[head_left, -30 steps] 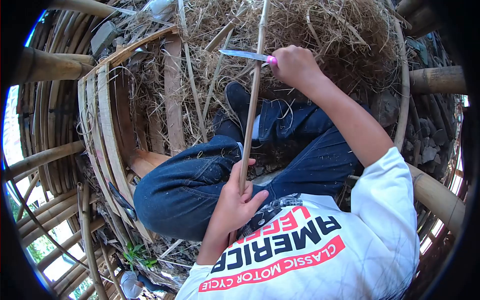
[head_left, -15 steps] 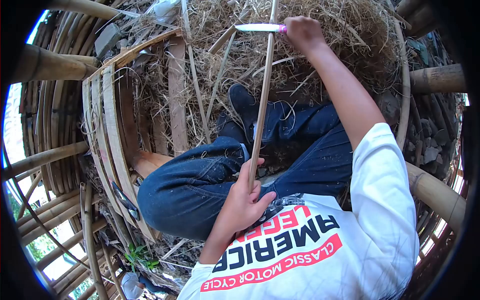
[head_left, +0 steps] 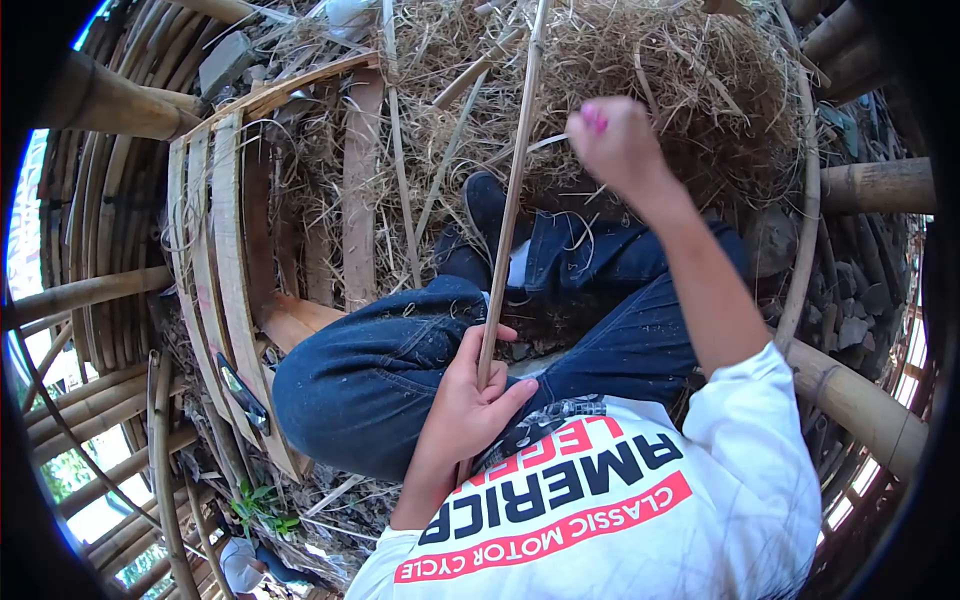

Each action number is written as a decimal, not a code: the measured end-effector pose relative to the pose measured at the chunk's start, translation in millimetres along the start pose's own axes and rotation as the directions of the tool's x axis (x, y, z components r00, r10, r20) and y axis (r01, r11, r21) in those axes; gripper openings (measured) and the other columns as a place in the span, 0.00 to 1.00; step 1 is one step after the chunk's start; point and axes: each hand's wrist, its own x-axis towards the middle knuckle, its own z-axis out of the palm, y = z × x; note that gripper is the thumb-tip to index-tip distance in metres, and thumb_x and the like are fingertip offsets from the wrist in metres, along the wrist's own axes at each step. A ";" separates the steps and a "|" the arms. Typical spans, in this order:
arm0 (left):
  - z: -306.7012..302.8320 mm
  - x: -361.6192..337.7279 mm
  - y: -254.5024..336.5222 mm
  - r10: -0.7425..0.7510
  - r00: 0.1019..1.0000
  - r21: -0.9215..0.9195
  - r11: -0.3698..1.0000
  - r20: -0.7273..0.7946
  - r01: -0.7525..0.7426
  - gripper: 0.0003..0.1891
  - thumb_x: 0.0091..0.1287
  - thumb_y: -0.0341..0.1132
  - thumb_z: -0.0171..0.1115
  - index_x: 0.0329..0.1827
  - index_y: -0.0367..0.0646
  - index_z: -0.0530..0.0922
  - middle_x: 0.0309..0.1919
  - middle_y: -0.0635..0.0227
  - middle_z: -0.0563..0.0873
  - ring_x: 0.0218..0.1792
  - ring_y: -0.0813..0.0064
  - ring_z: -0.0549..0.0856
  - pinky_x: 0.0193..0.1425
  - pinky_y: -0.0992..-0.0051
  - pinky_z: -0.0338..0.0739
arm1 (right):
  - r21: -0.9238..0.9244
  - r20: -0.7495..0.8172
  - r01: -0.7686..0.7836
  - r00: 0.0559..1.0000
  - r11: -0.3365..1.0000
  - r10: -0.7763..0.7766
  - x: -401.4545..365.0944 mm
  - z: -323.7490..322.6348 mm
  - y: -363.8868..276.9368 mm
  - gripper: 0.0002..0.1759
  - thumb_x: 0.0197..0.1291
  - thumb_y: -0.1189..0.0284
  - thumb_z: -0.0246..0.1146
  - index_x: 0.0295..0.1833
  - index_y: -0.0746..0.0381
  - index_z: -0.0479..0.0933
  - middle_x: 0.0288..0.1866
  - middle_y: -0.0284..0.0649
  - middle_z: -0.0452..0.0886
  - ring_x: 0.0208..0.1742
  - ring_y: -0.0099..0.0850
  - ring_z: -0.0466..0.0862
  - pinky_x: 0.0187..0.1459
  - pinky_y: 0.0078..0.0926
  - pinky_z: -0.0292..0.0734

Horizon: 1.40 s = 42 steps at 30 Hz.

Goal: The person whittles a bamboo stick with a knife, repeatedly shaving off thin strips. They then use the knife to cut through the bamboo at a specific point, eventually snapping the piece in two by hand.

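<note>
A long, thin bamboo strip [head_left: 512, 190] runs from my lap up past the top edge of the view. My left hand [head_left: 472, 400] is closed around its lower part, thumb and fingers apart at the tips. To the right of the strip, my right hand [head_left: 622, 150] is a fist in the air, slightly blurred. It grips the pink handle of a knife [head_left: 594, 117]; the blade cannot be made out now. The knife hand is apart from the strip. My crossed legs in jeans [head_left: 380, 370] lie beneath the strip.
A heap of fibrous shavings [head_left: 700, 80] covers the ground ahead. A wooden slatted frame [head_left: 230, 220] stands at left, with a dark-handled tool [head_left: 243, 395] on it. Bamboo poles [head_left: 860, 405] surround me. Another person [head_left: 245, 565] is partly visible at lower left.
My right hand has come down toward me, away from the strip, where the knife's pale blade lay across it. My left hand keeps hold of the strip, which is tilted slightly more leftward.
</note>
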 end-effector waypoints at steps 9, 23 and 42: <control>-0.5 -1.4 -5.8 -0.014 0.984 -0.392 0.916 0.176 0.083 0.23 0.58 0.22 0.68 0.51 0.43 0.65 0.17 0.87 0.59 0.19 0.94 0.60 0.27 0.88 0.53 | -0.003 0.259 0.140 0.956 0.990 -0.135 -103.2 19.7 -49.8 0.13 0.53 0.65 0.62 0.21 0.60 0.79 0.19 0.50 0.79 0.25 0.49 0.83 0.31 0.45 0.80; 8.1 0.5 -12.4 0.080 0.990 0.012 0.997 0.119 -0.082 0.28 0.55 0.22 0.69 0.56 0.43 0.64 0.17 0.87 0.59 0.19 0.93 0.60 0.25 0.86 0.53 | -0.314 0.342 -0.003 0.932 0.949 0.117 -63.6 19.0 -13.3 0.10 0.55 0.68 0.63 0.28 0.64 0.82 0.28 0.53 0.83 0.34 0.50 0.86 0.39 0.44 0.83; 3.8 7.2 -12.1 0.006 0.988 -0.060 0.998 0.155 0.003 0.26 0.55 0.21 0.69 0.54 0.42 0.65 0.17 0.86 0.60 0.19 0.93 0.60 0.26 0.87 0.54 | -0.322 0.230 -0.229 0.923 0.919 0.310 23.8 34.2 45.6 0.14 0.55 0.69 0.60 0.37 0.70 0.82 0.37 0.62 0.83 0.44 0.54 0.84 0.49 0.46 0.80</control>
